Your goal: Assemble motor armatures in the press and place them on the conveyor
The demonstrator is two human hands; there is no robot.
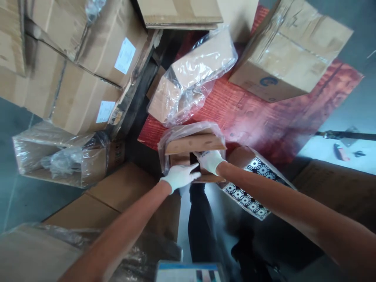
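Note:
A small open cardboard box (194, 144) in clear plastic wrap stands in front of me at the edge of the red board. My left hand (180, 176), in a white glove, lies over the near left side of its opening, fingers apart and nothing visible in them. At the right part of the opening is my right hand (209, 160), also gloved; its fingertips reach inside, and what they touch is hidden. To the right sits an open box of black and white gear-like parts (249, 197), partly behind my right forearm.
Stacked cartons (85, 74) stand on a pallet at the upper left. Plastic-wrapped boxes (202, 64) and a large taped carton (290, 51) rest on the red board (249, 117). An open wrapped box (61, 156) lies at the left. More cartons (123, 188) are near my left arm.

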